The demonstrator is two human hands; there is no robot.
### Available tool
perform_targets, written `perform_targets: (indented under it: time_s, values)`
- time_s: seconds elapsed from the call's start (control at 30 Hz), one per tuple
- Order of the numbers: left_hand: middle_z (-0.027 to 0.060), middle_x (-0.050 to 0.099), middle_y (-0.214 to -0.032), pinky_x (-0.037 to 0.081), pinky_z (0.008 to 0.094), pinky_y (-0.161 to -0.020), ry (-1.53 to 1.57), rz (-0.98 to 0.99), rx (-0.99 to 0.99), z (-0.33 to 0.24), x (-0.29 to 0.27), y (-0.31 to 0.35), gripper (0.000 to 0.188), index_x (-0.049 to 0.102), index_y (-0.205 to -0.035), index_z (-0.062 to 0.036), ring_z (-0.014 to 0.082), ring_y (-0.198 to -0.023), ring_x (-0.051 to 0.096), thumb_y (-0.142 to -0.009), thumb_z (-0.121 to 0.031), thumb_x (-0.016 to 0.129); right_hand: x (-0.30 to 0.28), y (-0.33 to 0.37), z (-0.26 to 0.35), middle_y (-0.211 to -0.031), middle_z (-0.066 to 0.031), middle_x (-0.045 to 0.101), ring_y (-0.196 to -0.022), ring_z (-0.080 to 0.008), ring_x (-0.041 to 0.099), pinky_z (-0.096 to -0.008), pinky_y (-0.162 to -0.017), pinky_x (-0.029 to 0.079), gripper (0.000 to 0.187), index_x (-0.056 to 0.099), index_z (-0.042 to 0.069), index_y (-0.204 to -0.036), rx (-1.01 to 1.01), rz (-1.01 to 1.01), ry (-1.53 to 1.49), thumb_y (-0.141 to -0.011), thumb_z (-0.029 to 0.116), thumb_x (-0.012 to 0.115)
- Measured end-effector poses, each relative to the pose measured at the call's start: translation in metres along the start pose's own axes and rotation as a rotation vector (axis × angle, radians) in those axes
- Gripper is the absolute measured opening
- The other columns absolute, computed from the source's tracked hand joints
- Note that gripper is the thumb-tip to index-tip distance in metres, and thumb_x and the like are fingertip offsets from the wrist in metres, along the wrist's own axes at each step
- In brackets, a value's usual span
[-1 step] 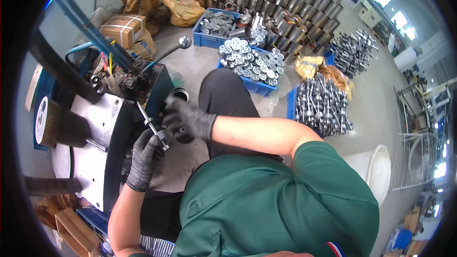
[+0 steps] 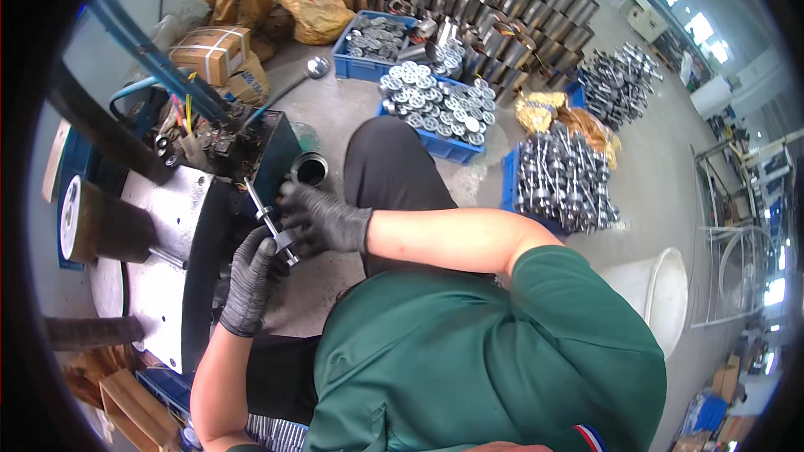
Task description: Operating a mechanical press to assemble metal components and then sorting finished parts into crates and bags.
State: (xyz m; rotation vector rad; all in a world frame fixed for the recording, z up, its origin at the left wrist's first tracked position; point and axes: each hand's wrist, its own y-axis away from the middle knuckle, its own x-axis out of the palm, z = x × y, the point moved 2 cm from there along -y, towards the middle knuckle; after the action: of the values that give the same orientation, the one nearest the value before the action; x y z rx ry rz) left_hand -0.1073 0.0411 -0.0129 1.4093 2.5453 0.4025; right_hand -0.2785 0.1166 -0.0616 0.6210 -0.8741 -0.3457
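Observation:
My left hand, in a dark grey glove, is closed around the lower end of a slim metal shaft with a thicker collar. The shaft slants up and to the left in front of the machine. My right hand, gloved alike, is beside the shaft's collar with its fingers curled toward it. What those fingers hold, if anything, is hidden. Just beyond the right hand stands a round open metal cylinder. My dark-trousered knee is to the right of it.
At left is a machine with a pale metal plate, thick posts and a ball-ended lever. Blue crates hold silvery discs and shafts with rotors. Metal tubes are stacked behind. A white bucket stands at right.
My right hand, blurred before, has come down a little from beside the metal cylinder toward the shaft and now covers a dark ringed part. The left hand keeps its hold. The view has shifted slightly.

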Motion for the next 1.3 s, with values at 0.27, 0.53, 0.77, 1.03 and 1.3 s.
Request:
perform_targets:
  time_s: [0.27,0.53,0.77,1.03,1.3]
  values:
    - [0.0028,0.067,-0.091,0.045,0.0197,-0.056,-0.080,-0.145,0.256,0.019,-0.064,-0.029,0.036,0.060,-0.129,-0.0062,0.0080,-0.069,0.063,-0.104,-0.032,0.059,-0.032,0.055,0.014,-0.090,-0.0108,0.069,-0.066,-0.0280,0.066,-0.0491,-0.063,0.052,0.018,0.061,0.013,-0.104,0.077,0.163,-0.146,-0.091,0.024,0.063]
    - [0.0023,0.064,-0.114,0.050,0.0241,-0.084,-0.295,-0.191,0.245,0.061,-0.109,-0.048,0.034,0.060,-0.133,-0.0040,0.0093,-0.097,0.058,-0.102,-0.017,0.060,-0.192,0.196,0.101,-0.094,-0.0171,0.070,-0.082,-0.0253,0.072,-0.0380,-0.065,0.061,0.043,0.051,-0.002,-0.127,-0.711,-0.178,0.103,-0.089,0.014,0.064]
    - [0.0078,0.067,-0.119,0.056,0.0295,-0.088,-0.166,-0.047,-0.107,0.061,-0.071,-0.030,0.031,0.057,-0.134,-0.0042,0.0133,-0.102,0.065,-0.103,-0.008,0.055,-0.378,0.325,0.104,-0.081,-0.0025,0.066,-0.068,-0.0144,0.065,-0.0284,-0.058,0.055,0.015,0.065,0.010,-0.099,-0.923,-1.021,0.172,-0.087,0.019,0.066]
    - [0.0072,0.068,-0.120,0.056,0.0282,-0.089,-0.276,0.011,-0.069,0.067,-0.059,-0.033,0.030,0.058,-0.132,-0.0046,0.0134,-0.101,0.065,-0.103,-0.004,0.053,-0.551,0.432,0.107,-0.090,-0.0085,0.073,-0.075,-0.0231,0.069,-0.0333,-0.069,0.056,0.025,0.072,0.004,-0.105,-0.886,-1.133,0.881,-0.082,0.004,0.062]
    - [0.0056,0.069,-0.118,0.053,0.0296,-0.094,-0.228,0.030,-0.036,0.074,-0.062,-0.030,0.029,0.062,-0.127,-0.0035,0.0145,-0.107,0.064,-0.100,0.000,0.054,-0.659,0.464,0.034,-0.111,-0.0200,0.073,-0.109,-0.0331,0.069,-0.0390,-0.095,0.052,0.041,0.073,0.008,-0.115,-0.058,-1.797,0.934,-0.088,0.037,0.061]
